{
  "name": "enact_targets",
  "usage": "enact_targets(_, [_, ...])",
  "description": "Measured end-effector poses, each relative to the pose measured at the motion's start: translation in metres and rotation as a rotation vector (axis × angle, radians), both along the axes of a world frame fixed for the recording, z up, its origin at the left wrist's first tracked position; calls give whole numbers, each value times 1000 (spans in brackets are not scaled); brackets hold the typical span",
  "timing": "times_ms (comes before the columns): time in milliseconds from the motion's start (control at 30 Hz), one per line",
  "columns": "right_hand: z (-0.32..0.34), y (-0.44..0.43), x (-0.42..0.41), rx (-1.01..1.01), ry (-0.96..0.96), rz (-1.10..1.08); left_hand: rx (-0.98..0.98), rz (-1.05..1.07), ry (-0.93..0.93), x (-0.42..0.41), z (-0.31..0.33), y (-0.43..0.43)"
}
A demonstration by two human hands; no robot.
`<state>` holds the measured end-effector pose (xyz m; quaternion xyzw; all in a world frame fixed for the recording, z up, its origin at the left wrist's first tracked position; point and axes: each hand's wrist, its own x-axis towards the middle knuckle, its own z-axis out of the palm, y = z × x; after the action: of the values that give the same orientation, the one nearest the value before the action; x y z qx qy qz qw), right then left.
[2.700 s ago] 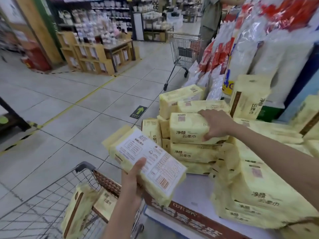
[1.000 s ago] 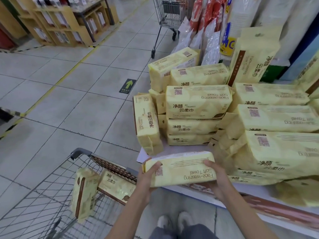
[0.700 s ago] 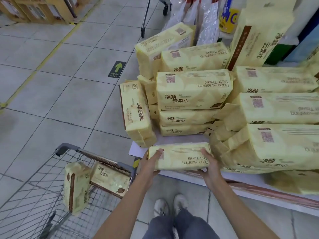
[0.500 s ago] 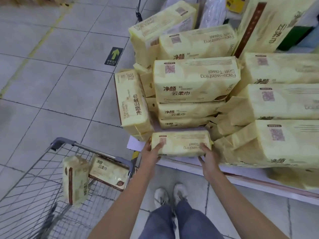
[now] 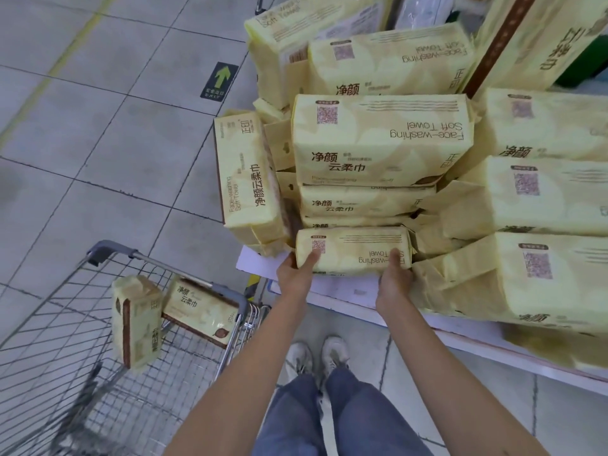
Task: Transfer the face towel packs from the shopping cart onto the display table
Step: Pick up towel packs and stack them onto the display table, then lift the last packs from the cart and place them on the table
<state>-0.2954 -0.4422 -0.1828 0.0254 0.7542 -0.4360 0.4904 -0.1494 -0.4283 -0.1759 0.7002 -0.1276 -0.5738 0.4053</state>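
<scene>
A yellow face towel pack (image 5: 355,250) lies on the white display table (image 5: 342,291), right in front of a stack of like packs (image 5: 381,139). My left hand (image 5: 296,274) grips its left end with the thumb on its front. My right hand (image 5: 394,278) grips its right end. At lower left is the wire shopping cart (image 5: 164,258); one pack (image 5: 136,320) stands upright in it and another (image 5: 200,315) leans against its near end.
One pack (image 5: 246,179) stands on end at the table's left corner. More packs (image 5: 526,274) are piled on the right of the table. Grey tiled floor with a green arrow sticker (image 5: 219,80) stretches to the left. My shoes (image 5: 319,353) are between cart and table.
The pack went from my left hand alone into both hands. I lowered it onto the table and slid it back against the stack.
</scene>
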Motion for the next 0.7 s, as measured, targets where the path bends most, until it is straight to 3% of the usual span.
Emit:
enact_targets(133, [11, 20, 4, -66, -84, 158, 12, -181, -183, 13, 10, 15])
enact_targets(300, [29, 56, 16, 17, -133, 486, -6, -244, -403, 40, 25, 64])
enact_targets(700, [49, 122, 79, -288, 48, 1372, -16, 263, -579, 75, 59, 234])
